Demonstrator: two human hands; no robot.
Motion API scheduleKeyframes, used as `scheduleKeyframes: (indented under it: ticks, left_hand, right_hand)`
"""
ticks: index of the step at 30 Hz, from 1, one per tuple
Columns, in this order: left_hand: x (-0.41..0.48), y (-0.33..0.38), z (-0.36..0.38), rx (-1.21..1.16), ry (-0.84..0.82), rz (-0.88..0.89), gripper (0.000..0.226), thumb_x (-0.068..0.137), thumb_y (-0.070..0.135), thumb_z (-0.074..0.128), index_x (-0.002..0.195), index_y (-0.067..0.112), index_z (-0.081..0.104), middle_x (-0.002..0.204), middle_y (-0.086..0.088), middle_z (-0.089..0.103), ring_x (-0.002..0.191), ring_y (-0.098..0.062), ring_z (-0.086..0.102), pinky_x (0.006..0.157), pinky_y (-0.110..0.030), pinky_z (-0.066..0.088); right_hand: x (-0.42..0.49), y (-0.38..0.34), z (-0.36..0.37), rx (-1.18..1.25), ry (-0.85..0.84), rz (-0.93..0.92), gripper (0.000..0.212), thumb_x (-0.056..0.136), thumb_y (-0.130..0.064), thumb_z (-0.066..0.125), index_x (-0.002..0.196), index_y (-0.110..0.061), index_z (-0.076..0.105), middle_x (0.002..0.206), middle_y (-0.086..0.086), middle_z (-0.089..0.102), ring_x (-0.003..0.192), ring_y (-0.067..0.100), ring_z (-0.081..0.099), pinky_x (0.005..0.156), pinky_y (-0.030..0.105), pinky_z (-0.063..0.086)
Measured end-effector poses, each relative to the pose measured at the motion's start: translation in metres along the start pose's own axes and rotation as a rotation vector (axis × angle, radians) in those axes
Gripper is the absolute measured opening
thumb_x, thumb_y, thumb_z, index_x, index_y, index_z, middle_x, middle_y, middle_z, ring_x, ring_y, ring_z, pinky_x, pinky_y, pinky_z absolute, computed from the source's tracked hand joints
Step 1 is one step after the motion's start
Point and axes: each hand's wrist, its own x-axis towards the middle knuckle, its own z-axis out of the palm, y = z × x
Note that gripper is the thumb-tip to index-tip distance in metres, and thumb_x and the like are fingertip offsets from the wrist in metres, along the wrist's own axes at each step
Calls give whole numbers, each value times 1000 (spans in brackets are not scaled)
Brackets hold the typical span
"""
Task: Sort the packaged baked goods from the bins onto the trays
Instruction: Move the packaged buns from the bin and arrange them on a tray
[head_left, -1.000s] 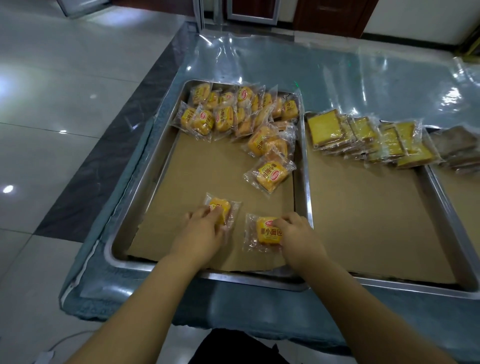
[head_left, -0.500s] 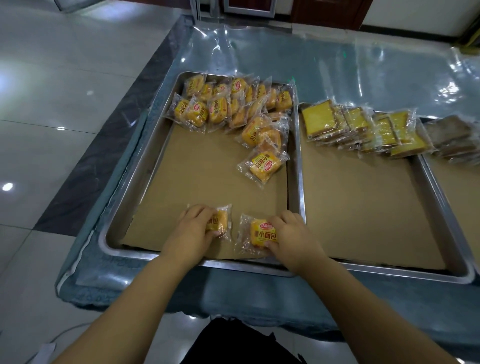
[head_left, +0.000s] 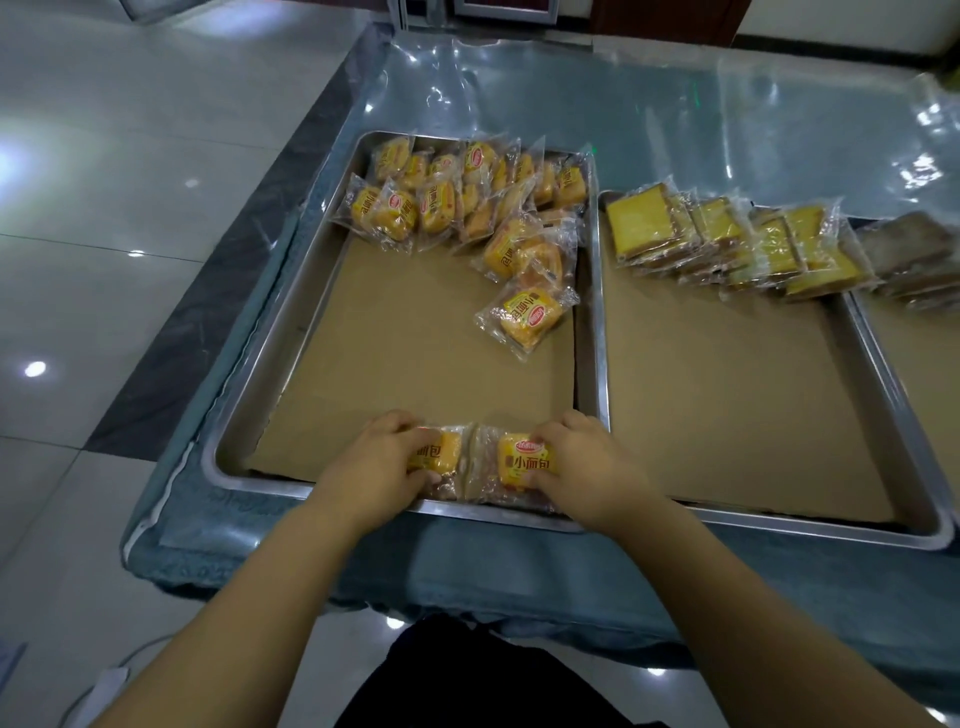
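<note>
Currently both my hands are down at the near edge of the left tray (head_left: 244, 415), each closed over one small packaged bun. Left hand (head_left: 374, 467) grips the left packet (head_left: 441, 457), fingers curled over its far side; right hand (head_left: 582, 462) grips the right packet (head_left: 519, 460), thumb side toward the label. The two packets lie side by side, wrappers touching, on the brown liner just inside the rim.

Handling, my guess: very light, soft bread in slick crinkly film with loose sealed ends. Squeezes easily, so a gentle hold across the bun's body, not the flapping film ends, which would let it swing or slip. Nothing brittle here, but crushing would show.

Rest of the sort: bun pile (head_left: 467, 202) across the far end of the same tray, one loose packet (head_left: 527, 317) nearer. Sliced cake packs (head_left: 727, 239) lean in a row on the middle tray (head_left: 893, 410).
</note>
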Motion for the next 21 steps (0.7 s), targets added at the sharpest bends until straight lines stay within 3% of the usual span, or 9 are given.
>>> scheduleKeyframes:
  ticks: [6, 11, 15, 21]
  left_hand:
    - [31, 7, -22, -103, 126, 26, 37, 81, 36, 68, 116, 22, 64, 116, 2, 56, 109, -19, 50, 96, -35, 41]
    - [79, 16, -32, -191, 39, 69, 27, 84, 34, 65, 108, 22, 63, 108, 3, 60, 97, -15, 56, 84, -29, 46]
    - [124, 23, -32, -203, -47, 106, 29, 87, 31, 62, 115, 22, 58, 114, -2, 59, 101, -18, 56, 86, -29, 45]
    - [178, 33, -26, -283, -78, 106, 59, 86, 32, 62, 137, 28, 33, 135, -6, 46, 119, -25, 49, 99, -44, 42]
  right_hand:
    - [16, 3, -17, 163, 77, 55, 39, 85, -37, 63, 120, -19, 57, 117, -1, 54, 100, 16, 54, 85, 35, 48]
    - [39, 5, -37, 229, 122, 147, 31, 86, -34, 63, 111, -16, 60, 100, -2, 59, 89, 14, 57, 80, 37, 53]
    - [55, 9, -53, 179, 180, 213, 21, 86, -34, 61, 99, -19, 62, 90, -8, 57, 78, 8, 54, 67, 25, 49]
    - [78, 11, -70, 83, 206, 325, 24, 85, -41, 59, 99, -22, 61, 95, -4, 60, 83, 14, 56, 72, 34, 52]
